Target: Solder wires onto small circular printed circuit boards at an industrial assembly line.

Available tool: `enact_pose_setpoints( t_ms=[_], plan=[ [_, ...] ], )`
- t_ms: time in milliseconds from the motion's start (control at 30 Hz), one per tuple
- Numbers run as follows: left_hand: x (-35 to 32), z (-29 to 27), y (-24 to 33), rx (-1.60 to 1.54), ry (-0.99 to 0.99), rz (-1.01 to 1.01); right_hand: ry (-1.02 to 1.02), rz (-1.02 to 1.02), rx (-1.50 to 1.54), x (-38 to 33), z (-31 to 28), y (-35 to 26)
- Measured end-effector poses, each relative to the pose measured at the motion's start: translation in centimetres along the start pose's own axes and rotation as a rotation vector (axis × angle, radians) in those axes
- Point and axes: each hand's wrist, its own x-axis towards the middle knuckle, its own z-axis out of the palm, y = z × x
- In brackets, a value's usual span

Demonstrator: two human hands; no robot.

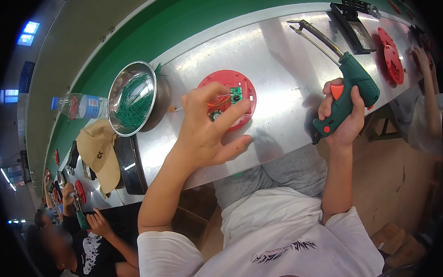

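My right hand (346, 118) is wrapped round the handle of a green soldering gun (358, 80) with an orange trigger. Its metal tip points up and left, above the bench. My left hand (206, 122) reaches over a round red plastic housing (219, 77), fingers apart and bent, with nothing visible between them. Whether the fingertips touch the housing cannot be told. On the housing sits a small green circuit board (236, 93) with orange and yellow wires, partly hidden by my fingers. A round component (216, 114) lies lower on the housing.
Left of my left hand stands a metal bowl (153, 99) of green wires (134, 102), beside a plastic bottle (91, 107), a tan cap (97, 150) and a dark flat case (130, 163). A black tray (357, 33) and red housings (392, 59) lie at right. Co-workers sit on both sides.
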Motion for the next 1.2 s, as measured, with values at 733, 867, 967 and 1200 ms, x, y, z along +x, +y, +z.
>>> enact_pose_setpoints(
  t_ms=[733, 867, 967, 1200],
  plan=[
    [0.3, -0.4, 0.3, 0.087, -0.127, -0.081, 0.004, -0.014, -0.001, -0.1, -0.1, 0.1],
    [0.6, -0.3, 0.5, 0.019, -0.034, -0.063, -0.032, 0.004, 0.046, -0.1, -0.2, 0.1],
    [0.5, -0.3, 0.5, -0.017, -0.066, -0.065, -0.018, -0.006, 0.013, -0.1, -0.3, 0.1],
    [0.6, -0.4, 0.5, 0.117, -0.097, 0.002, -0.037, -0.011, 0.022, -0.1, -0.3, 0.1]
  ],
)
